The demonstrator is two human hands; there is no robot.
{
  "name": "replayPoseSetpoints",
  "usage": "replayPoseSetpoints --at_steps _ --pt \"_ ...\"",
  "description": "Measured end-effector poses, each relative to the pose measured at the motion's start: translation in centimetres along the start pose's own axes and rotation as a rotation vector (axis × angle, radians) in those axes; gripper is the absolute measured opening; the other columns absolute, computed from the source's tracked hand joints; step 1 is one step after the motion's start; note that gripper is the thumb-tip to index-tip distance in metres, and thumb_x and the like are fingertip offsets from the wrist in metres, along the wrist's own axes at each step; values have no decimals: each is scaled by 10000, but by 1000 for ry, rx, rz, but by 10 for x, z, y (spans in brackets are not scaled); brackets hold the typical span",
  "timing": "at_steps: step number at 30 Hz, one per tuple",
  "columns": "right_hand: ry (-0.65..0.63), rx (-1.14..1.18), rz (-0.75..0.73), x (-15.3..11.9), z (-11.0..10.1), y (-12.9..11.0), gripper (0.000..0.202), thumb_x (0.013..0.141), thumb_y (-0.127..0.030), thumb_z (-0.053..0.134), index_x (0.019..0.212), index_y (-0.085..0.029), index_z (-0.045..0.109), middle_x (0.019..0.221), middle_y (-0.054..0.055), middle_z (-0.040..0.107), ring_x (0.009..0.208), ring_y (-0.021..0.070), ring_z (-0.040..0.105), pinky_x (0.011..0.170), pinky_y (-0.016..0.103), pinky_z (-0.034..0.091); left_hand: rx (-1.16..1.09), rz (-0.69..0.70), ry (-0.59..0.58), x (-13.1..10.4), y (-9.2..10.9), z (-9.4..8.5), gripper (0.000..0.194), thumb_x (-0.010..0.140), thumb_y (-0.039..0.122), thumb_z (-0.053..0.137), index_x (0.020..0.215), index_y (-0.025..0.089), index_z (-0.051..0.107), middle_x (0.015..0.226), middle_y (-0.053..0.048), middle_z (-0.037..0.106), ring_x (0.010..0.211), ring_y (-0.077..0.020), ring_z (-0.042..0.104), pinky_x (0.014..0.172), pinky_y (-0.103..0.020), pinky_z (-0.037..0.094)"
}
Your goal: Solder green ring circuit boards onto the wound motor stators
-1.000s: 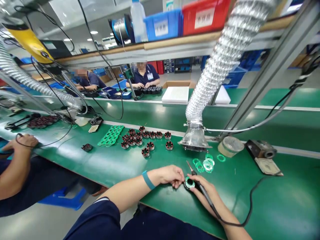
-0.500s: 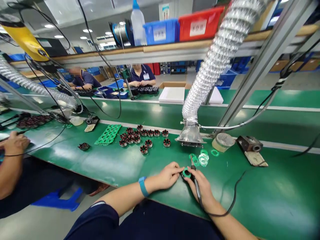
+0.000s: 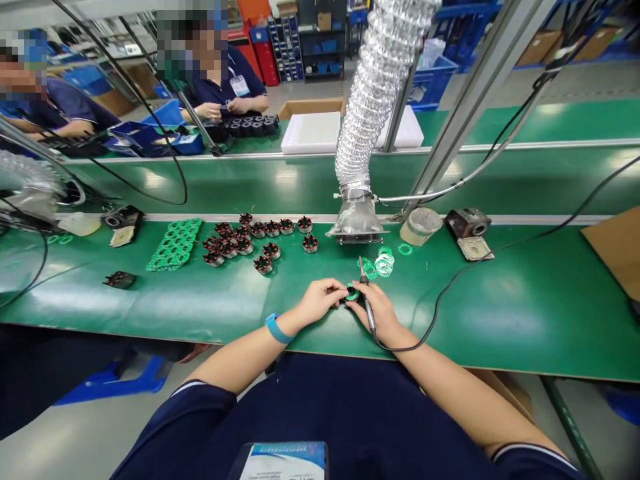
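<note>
My left hand (image 3: 321, 300), with a blue band on its wrist, pinches the left side of a small round part with a green ring (image 3: 353, 292) on top. On the other side, my right hand (image 3: 379, 308) grips the same part with thumb and fingertips. A soldering iron (image 3: 367, 297) also rests in my right hand, its tip pointing up and away. Loose green rings (image 3: 384, 262) lie on the green table (image 3: 500, 313) just beyond. Farther left stand several black-and-red motor cores (image 3: 263, 265) beside a green perforated board sheet (image 3: 175, 245).
A silver duct with a clear hood (image 3: 357, 217) hangs above the table beyond my hands. Behind the rings are a round tub (image 3: 421, 227) and an iron holder (image 3: 467, 223). The iron's cable (image 3: 440, 300) curves right. Two people sit across the table.
The view has tilted down and shifted, so the upper shelf is out of sight and a badge shows on my chest. Both hands still hold the round part together.
</note>
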State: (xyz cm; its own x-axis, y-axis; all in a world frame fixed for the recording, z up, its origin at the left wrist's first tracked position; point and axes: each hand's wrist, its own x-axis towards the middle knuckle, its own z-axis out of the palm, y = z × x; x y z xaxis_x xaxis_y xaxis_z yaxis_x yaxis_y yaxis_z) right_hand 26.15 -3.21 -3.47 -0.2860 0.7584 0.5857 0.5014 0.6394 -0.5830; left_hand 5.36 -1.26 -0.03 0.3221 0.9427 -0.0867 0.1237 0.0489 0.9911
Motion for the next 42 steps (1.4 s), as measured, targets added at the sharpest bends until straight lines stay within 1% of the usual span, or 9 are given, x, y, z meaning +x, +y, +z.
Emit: replayPoseSetpoints --at_steps 5,11,19,22,27,30,34,37,42 --pt "-4 -57 -97 4 -9 -11 509 905 -234 711 1384 -226 540 1380 186 661 1255 323 627 1003 533 550 1 -184 -99 12 9 -5 370 768 476 802 801 119 709 540 22 587 478 -77 474 493 -202 346" --pt "-162 -51 -210 12 -17 -24 544 906 -159 635 1428 -261 518 1298 127 709 1314 321 592 1032 545 510 84 -172 -218 19 21 -12 243 755 343 766 704 132 656 560 28 575 511 -77 474 515 -205 352" --pt "-88 -23 -103 4 -16 -26 507 922 -161 659 1407 -259 546 1246 117 743 1207 308 649 997 509 517 -6 2 -83 5 4 -7 260 873 389 704 864 139 634 785 -8 636 688 -94 539 646 -213 427" --pt "-93 -28 -90 4 -20 -28 520 979 -252 621 1482 -281 492 1263 117 735 1224 317 642 1013 521 499 -32 2 1 3 -5 -4 247 890 383 686 871 150 607 747 5 614 656 -88 541 628 -209 430" --pt "-79 45 73 10 -43 -39 783 1006 -658 431 1630 -221 249 1099 118 767 1071 305 690 985 519 519 -92 -116 -26 6 -7 -6 235 878 361 695 883 154 586 672 -6 656 597 -96 606 590 -208 469" --pt "-76 93 157 12 -57 -49 737 992 -728 358 1515 -219 463 992 93 759 955 268 713 952 487 546 -103 -141 -19 7 -4 -6 209 872 327 697 869 150 586 681 -27 693 606 -103 646 601 -210 503" --pt "-48 151 327 12 -61 -56 389 1004 -512 572 1258 -236 675 923 58 777 856 221 739 874 410 587 -97 -166 15 8 -1 -2 155 877 271 677 853 151 582 652 -26 697 571 -102 650 563 -201 503" --pt "-23 150 419 13 -56 -58 240 956 -377 665 1136 -231 729 931 55 797 821 206 753 820 372 605 -90 -186 44 9 -1 1 120 875 231 664 840 151 581 627 -18 688 549 -101 645 543 -197 497" --pt "-37 152 436 15 -51 -58 222 938 -338 669 1114 -226 746 929 51 808 783 194 761 784 353 613 -57 -167 63 9 3 1 100 859 204 673 823 144 601 620 -2 669 550 -88 635 547 -185 484"
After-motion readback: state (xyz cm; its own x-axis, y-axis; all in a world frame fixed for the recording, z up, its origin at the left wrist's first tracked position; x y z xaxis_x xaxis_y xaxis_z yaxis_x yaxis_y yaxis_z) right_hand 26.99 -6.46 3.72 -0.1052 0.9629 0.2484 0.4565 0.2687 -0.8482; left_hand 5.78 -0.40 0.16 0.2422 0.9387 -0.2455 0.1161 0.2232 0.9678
